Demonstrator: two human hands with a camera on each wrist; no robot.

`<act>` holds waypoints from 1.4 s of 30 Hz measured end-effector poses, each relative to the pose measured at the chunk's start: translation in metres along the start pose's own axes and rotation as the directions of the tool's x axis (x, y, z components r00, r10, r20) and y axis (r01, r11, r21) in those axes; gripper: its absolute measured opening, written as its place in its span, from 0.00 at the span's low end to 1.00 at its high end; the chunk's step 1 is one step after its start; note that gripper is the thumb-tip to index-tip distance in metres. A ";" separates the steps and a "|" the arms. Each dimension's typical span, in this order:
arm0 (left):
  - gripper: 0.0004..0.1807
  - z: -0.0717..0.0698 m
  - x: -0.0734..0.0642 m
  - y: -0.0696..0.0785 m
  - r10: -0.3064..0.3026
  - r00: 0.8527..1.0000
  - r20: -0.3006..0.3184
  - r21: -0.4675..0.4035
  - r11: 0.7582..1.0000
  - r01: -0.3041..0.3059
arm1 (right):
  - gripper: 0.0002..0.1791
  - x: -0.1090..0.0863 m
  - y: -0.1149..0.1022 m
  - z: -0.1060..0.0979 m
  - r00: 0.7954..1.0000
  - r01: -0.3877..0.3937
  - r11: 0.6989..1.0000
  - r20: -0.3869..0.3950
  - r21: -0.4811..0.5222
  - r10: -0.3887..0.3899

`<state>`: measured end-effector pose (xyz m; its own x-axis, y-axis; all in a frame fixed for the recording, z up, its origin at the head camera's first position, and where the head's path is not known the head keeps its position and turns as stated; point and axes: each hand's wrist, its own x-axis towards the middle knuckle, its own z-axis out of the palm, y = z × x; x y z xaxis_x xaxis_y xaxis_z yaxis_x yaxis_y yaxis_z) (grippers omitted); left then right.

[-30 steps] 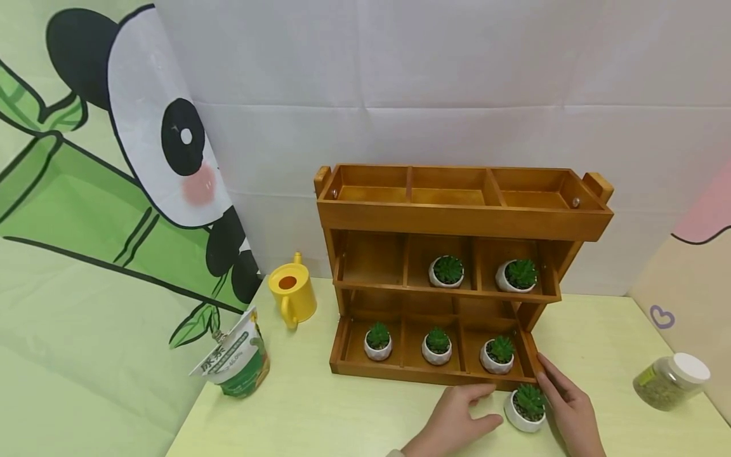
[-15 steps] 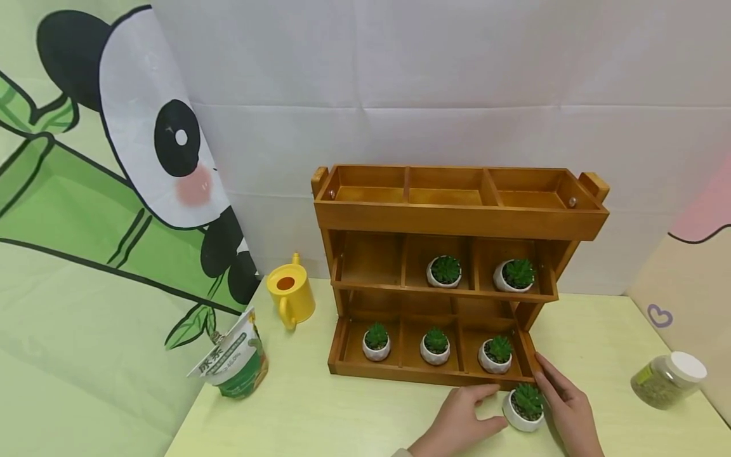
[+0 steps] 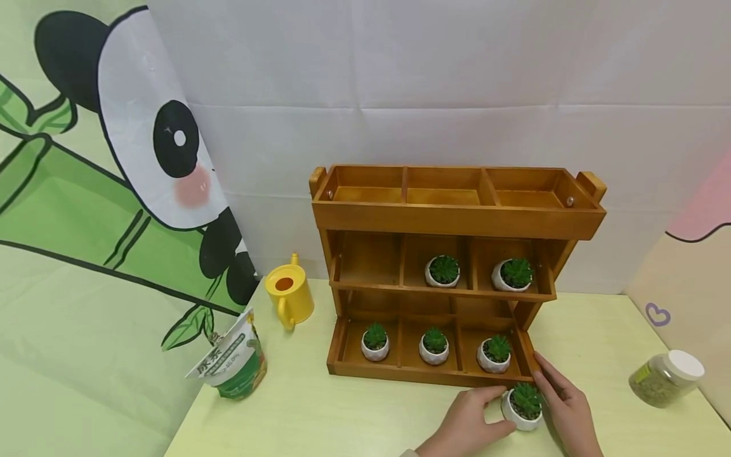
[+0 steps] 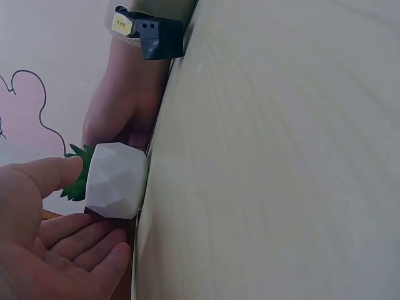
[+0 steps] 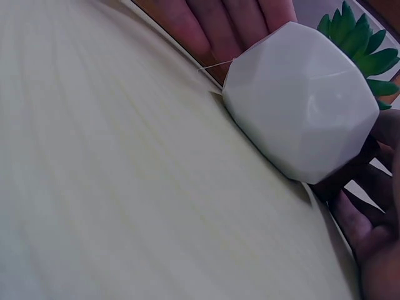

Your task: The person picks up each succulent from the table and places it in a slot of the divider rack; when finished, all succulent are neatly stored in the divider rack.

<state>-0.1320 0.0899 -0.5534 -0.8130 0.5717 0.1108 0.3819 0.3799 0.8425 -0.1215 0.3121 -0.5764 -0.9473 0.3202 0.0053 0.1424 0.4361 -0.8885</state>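
Note:
A small white faceted pot with a green succulent (image 3: 522, 409) stands on the table in front of the shelf's lower right corner. My left hand (image 3: 468, 422) is spread at its left side, thumb and forefinger apart, with the thumb tip right at the pot in the head view. In the left wrist view, the left hand (image 4: 50, 231) has its thumb over the leaves and its other fingers beyond the pot (image 4: 117, 181). My right hand (image 3: 568, 406) lies to the right of the pot, extended fingers at the corner of the brown wooden shelf (image 3: 457, 219). The faceted pot (image 5: 303, 103) fills the right wrist view's upper right.
Several potted succulents sit in the shelf's middle and bottom tiers, such as one potted succulent (image 3: 375, 343) at bottom left. A yellow watering can (image 3: 290, 295) and a green-white bag (image 3: 237, 365) stand left. A lidded jar (image 3: 665, 379) is at right.
My left hand has moved right, its thumb and forefinger now closer to the pot. The right hand stays at the shelf corner. The whole view has shifted slightly.

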 end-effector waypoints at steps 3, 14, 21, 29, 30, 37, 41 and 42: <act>0.29 0.001 0.001 0.001 -0.012 1.000 0.007 0.011 1.000 0.012 | 0.34 0.000 0.001 0.000 1.000 0.005 1.000 0.001 -0.001 -0.005; 0.29 0.003 0.007 0.003 -0.055 0.998 0.037 0.008 0.998 0.055 | 0.33 0.001 0.001 0.000 1.000 0.012 1.000 -0.001 0.013 -0.012; 0.29 0.005 0.011 0.005 -0.066 0.997 0.046 0.006 0.998 0.066 | 0.34 0.001 0.001 -0.001 1.000 0.008 1.000 0.004 0.006 -0.008; 0.31 0.010 0.016 0.006 -0.033 0.998 0.045 0.042 0.999 0.031 | 0.34 0.000 0.001 -0.001 1.000 0.002 0.999 0.012 0.032 -0.003; 0.31 0.011 0.016 0.006 -0.032 0.998 0.047 0.052 0.998 0.029 | 0.34 0.000 0.001 -0.001 1.000 0.001 0.999 0.015 0.037 -0.001; 0.31 0.017 0.024 0.010 -0.018 0.997 0.069 0.129 0.992 0.009 | 0.35 0.000 0.001 -0.003 0.999 -0.022 0.999 0.039 0.039 0.020; 0.31 0.021 0.027 0.014 -0.040 0.995 0.092 0.145 0.989 0.027 | 0.35 0.000 0.001 -0.003 0.998 -0.038 0.998 0.050 0.046 0.036; 0.31 0.022 0.028 0.015 -0.048 0.994 0.098 0.154 0.988 0.032 | 0.35 0.001 0.001 -0.003 0.998 -0.042 0.998 0.053 0.046 0.040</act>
<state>-0.1392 0.1277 -0.5491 -0.7834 0.6212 0.0183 0.4184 0.5054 0.7547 -0.1209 0.3155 -0.5755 -0.9548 0.2924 -0.0542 0.1689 0.3833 -0.9080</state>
